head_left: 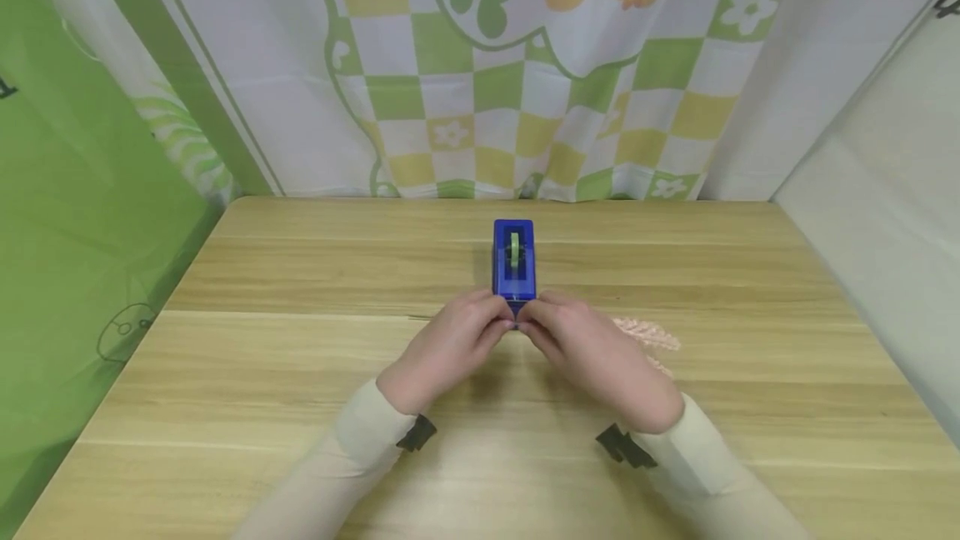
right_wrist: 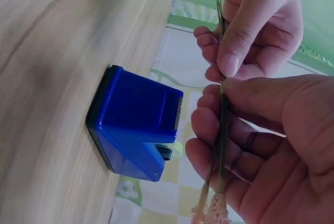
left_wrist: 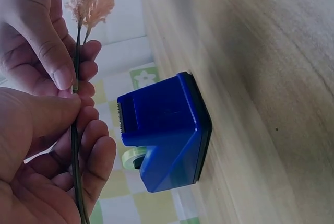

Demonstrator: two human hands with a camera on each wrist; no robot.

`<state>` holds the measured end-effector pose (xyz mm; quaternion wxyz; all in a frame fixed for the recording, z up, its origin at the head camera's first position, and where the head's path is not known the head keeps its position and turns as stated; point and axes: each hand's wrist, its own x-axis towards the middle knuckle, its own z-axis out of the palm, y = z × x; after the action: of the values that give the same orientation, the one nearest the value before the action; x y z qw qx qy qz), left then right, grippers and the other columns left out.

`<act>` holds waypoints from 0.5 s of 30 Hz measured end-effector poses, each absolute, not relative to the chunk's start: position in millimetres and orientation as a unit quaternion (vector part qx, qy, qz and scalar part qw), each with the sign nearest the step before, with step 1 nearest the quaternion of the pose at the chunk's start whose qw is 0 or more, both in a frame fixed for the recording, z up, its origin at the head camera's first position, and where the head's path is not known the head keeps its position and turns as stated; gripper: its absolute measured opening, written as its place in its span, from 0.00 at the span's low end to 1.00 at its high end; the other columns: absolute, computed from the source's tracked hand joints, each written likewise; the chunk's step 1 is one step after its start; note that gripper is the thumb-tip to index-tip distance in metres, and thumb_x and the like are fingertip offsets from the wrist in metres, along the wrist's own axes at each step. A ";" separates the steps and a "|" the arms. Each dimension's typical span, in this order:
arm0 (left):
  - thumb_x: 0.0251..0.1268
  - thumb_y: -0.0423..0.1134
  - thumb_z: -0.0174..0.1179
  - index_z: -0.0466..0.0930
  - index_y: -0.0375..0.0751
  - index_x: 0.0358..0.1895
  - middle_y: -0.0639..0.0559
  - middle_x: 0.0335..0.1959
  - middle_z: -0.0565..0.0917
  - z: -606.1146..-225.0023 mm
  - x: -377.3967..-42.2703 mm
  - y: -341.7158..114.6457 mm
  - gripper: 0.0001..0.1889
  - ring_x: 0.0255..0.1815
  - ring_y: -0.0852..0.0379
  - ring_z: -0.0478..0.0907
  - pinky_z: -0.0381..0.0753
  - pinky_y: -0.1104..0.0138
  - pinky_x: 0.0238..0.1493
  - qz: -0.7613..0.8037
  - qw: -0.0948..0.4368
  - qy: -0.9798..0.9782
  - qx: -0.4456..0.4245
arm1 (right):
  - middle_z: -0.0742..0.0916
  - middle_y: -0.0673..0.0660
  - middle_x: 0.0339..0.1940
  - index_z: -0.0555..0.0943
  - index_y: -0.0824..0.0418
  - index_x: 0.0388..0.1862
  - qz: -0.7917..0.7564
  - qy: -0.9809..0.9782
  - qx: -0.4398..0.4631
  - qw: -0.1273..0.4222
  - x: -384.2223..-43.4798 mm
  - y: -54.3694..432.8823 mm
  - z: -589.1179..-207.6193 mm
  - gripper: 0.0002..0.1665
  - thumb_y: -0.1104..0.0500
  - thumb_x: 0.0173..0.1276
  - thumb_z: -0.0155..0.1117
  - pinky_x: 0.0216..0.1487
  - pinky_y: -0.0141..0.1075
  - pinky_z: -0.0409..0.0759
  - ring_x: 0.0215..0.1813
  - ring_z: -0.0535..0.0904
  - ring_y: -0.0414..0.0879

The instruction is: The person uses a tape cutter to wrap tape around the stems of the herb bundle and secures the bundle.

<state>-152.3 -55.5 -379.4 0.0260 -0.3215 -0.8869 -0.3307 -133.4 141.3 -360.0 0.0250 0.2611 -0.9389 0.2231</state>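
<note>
My left hand and right hand meet at the middle of the table, both pinching thin dark flower stems between thumbs and fingers. The thumb tips almost touch, and a small pale band shows on the stems between them. Fluffy pink flower heads stick out beyond my right hand; the bare stem ends pass out beyond the left. Just past my fingertips stands a blue tape dispenser with a serrated cutter and a pale green tape roll.
The wooden table reaches back to a checked, flowered curtain. Green cloth hangs along the left and a white sheet along the right. Dark straps show at both sleeve cuffs.
</note>
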 end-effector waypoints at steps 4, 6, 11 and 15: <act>0.75 0.33 0.63 0.84 0.40 0.40 0.49 0.41 0.87 -381.4 -151.5 -55.7 0.03 0.40 0.56 0.81 0.85 0.63 0.46 -0.338 0.033 -0.883 -0.323 | 0.89 0.49 0.40 0.86 0.57 0.43 0.235 -0.937 0.258 0.001 -135.6 141.2 -359.2 0.07 0.58 0.79 0.62 0.45 0.38 0.86 0.39 0.82 0.40; 0.74 0.33 0.63 0.84 0.40 0.39 0.49 0.40 0.87 -382.6 -151.6 -55.8 0.02 0.40 0.57 0.80 0.84 0.64 0.45 -0.343 0.031 -0.882 -0.322 | 0.88 0.50 0.39 0.86 0.58 0.42 0.240 -0.936 0.255 -0.016 -137.3 140.9 -359.5 0.07 0.59 0.79 0.63 0.42 0.36 0.85 0.37 0.81 0.39; 0.71 0.30 0.65 0.84 0.38 0.38 0.48 0.39 0.87 -385.6 -151.8 -56.2 0.02 0.38 0.57 0.78 0.83 0.65 0.43 -0.352 0.017 -0.879 -0.322 | 0.85 0.50 0.33 0.83 0.59 0.36 0.247 -0.932 0.262 -0.034 -141.0 140.4 -362.4 0.07 0.61 0.77 0.64 0.39 0.33 0.82 0.33 0.76 0.39; 0.72 0.30 0.65 0.84 0.37 0.38 0.49 0.39 0.87 -388.3 -151.8 -56.7 0.02 0.39 0.57 0.78 0.84 0.64 0.45 -0.355 -0.001 -0.879 -0.319 | 0.85 0.49 0.32 0.82 0.59 0.33 0.247 -0.929 0.272 -0.039 -142.5 140.3 -366.6 0.09 0.61 0.77 0.64 0.39 0.33 0.83 0.33 0.77 0.39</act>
<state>-151.8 -56.7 -388.3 -0.0010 -0.3195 -0.8786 -0.3550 -142.5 140.3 -366.6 -0.0394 0.2720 -0.9291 0.2473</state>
